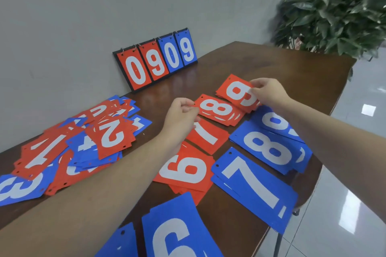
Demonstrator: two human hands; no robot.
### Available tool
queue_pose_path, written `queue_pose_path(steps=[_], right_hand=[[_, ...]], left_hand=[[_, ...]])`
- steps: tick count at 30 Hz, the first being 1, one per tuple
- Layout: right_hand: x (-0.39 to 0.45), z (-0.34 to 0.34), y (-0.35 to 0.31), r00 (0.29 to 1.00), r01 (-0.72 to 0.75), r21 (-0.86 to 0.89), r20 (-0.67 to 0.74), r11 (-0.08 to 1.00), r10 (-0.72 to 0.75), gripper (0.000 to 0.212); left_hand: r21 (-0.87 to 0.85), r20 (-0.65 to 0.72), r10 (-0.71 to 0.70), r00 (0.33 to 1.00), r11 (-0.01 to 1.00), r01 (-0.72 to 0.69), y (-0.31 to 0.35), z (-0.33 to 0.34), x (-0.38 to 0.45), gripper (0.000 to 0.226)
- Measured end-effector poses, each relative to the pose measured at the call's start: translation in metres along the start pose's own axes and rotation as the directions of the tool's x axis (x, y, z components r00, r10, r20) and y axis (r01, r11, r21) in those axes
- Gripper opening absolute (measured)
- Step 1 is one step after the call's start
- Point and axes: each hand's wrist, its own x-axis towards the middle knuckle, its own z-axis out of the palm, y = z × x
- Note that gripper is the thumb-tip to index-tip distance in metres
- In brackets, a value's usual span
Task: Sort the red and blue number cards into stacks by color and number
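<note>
A dark brown wooden desk (282,64) stands against a plain grey wall (83,6), with a leafy green potted plant (338,6) at its far right corner and glossy pale floor tiles (359,173) to the right. Propped at the wall is a flip scoreboard (155,59) showing 4 digits: red 0, red 9, blue 0, blue 9.

Sorted stacks on the desk, approx. 8 in view. Red, 4: red 9 stack (238,93), red 8 stack (218,110), red 7 stack (206,134), red 6 stack (186,170). Blue, 4: a blue stack (275,122) partly hidden by the right arm, blue 8 stack (267,150), blue 7 stack (252,185), blue 6 stack (177,233).

An unsorted pile (73,144) of mixed red and blue cards lies at left; no. of cards cannot be told.

Two hands: the right hand (269,93) has its grip pinched on the top card of the red 9 stack; the left hand (181,117) pinches the near edge of the red 8 stack.
</note>
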Motion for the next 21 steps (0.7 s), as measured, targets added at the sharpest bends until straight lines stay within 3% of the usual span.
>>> queue_pose_path(steps=[7,9,14,21], right_hand=[[0.022,0.008,0.014,0.994,0.07,-0.424,-0.05,0.903,-0.1,0.053],[0.014,0.012,0.006,0.993,0.077,-0.475,-0.042,0.877,-0.11,0.051],[-0.021,0.035,-0.02,0.971,0.238,-0.344,0.097,0.908,-0.218,0.034],[-0.077,0.091,-0.074,0.873,0.437,-0.176,0.318,0.882,-0.369,0.018]], left_hand=[[0.097,-0.068,-0.009,0.998,0.995,0.015,-0.015,-0.024,0.01,0.014],[0.122,-0.073,-0.003,0.997,0.992,0.012,-0.017,-0.032,0.009,0.013],[0.188,-0.088,0.029,0.996,0.982,-0.012,-0.022,-0.058,0.002,0.012],[0.246,-0.122,0.053,0.991,0.969,-0.021,-0.039,-0.119,-0.019,0.011]])
